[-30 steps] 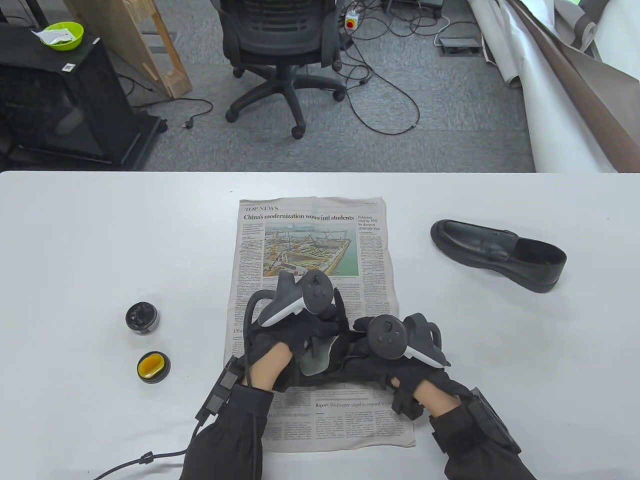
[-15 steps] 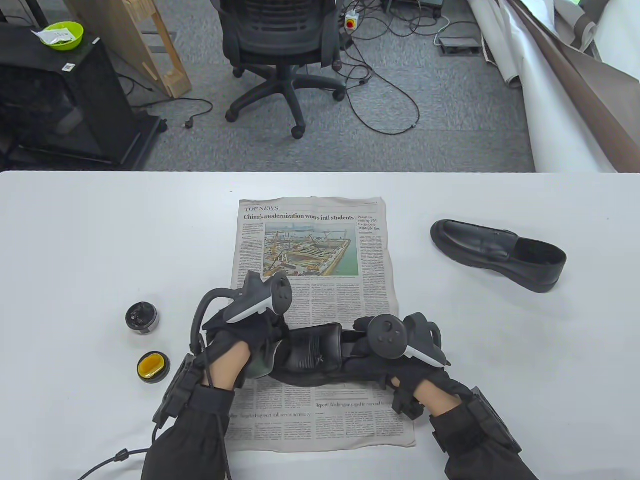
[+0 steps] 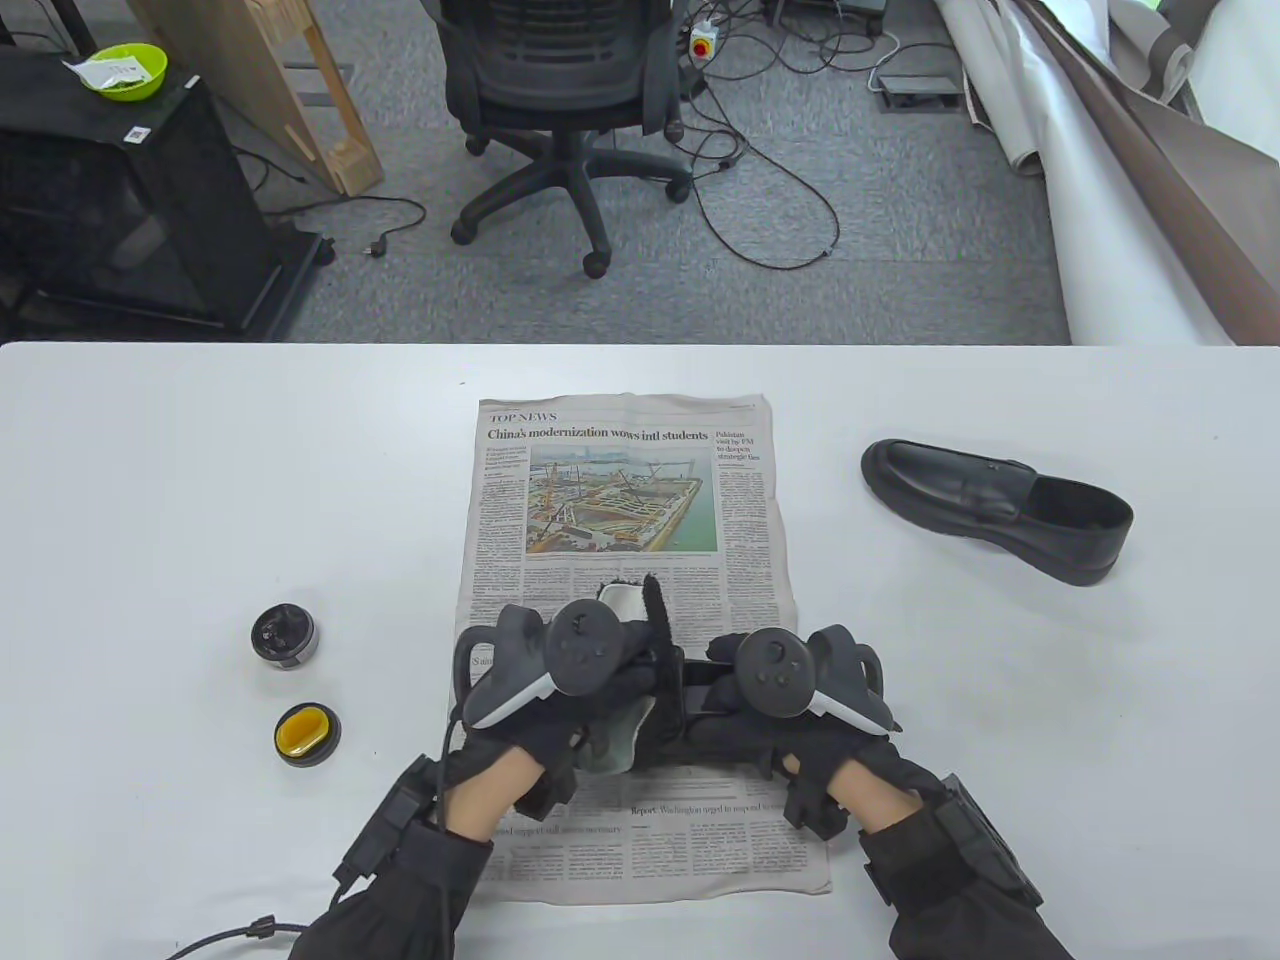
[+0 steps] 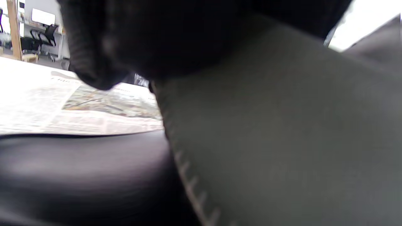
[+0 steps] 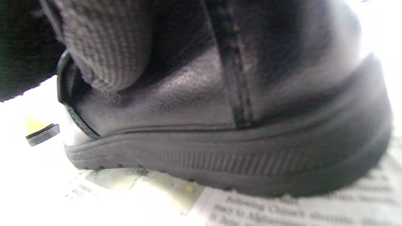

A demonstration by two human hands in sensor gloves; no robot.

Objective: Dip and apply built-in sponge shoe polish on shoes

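A black shoe [image 3: 692, 712] lies on the newspaper [image 3: 620, 480], mostly hidden between my hands. My right hand [image 3: 740, 730] grips it from the right; in the right wrist view a gloved finger [image 5: 103, 47] curls over the shoe's [image 5: 251, 110] upper. My left hand [image 3: 605, 700] holds a grey-white cloth [image 3: 618, 742] with a black-stained edge against the shoe. The cloth [image 4: 282, 125] fills the left wrist view above the shoe's leather [image 4: 78, 175]. The open polish tin [image 3: 285, 635] and its yellow sponge lid [image 3: 307, 733] stand to the left.
A second black shoe [image 3: 1000, 510] lies on the white table [image 3: 200, 480] at the right, off the newspaper. An office chair [image 3: 560, 80] and loose cables are on the floor beyond the table's far edge.
My left hand swung left off the shoe with the cloth, then came back right and over it. The right hand and the shoe stayed put.
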